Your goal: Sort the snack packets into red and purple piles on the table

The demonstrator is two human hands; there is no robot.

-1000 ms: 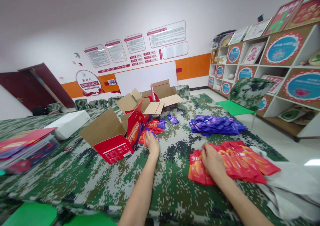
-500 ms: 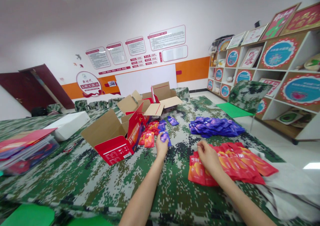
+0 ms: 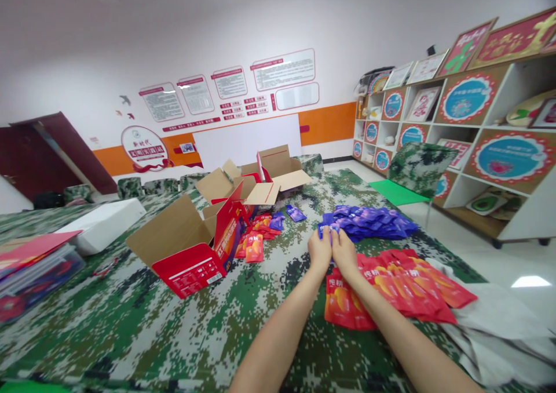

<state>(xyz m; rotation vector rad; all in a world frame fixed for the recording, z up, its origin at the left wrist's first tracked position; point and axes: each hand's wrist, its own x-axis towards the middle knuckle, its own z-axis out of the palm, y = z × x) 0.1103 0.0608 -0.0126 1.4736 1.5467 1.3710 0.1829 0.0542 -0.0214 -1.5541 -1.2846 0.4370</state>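
My left hand (image 3: 319, 250) and my right hand (image 3: 344, 250) are side by side, fingers pinched on a purple pouch (image 3: 322, 228) whose lower part they mostly cover. Just beyond and to the right is a heap of purple pouches (image 3: 373, 222). Beneath my right wrist, overlapping red pouches (image 3: 403, 286) with orange fruit pictures lie in a spread row. Further left, a few loose red pouches (image 3: 254, 247) rest beside an open red carton (image 3: 191, 268). A single purple pouch (image 3: 296, 213) lies on the camouflage cloth behind them.
More open cartons (image 3: 278, 178) stand behind the red one. At left are a white box (image 3: 104, 225) and a clear plastic bin (image 3: 43, 277). A grey cloth (image 3: 495, 329) lies at the right. Beyond the table are a camouflage-covered chair (image 3: 423, 167) and shelves (image 3: 473, 120).
My left hand has moved right with a purple pouch from beside the red ones. My right hand has shifted slightly up and left from over the red row and now grips it too.
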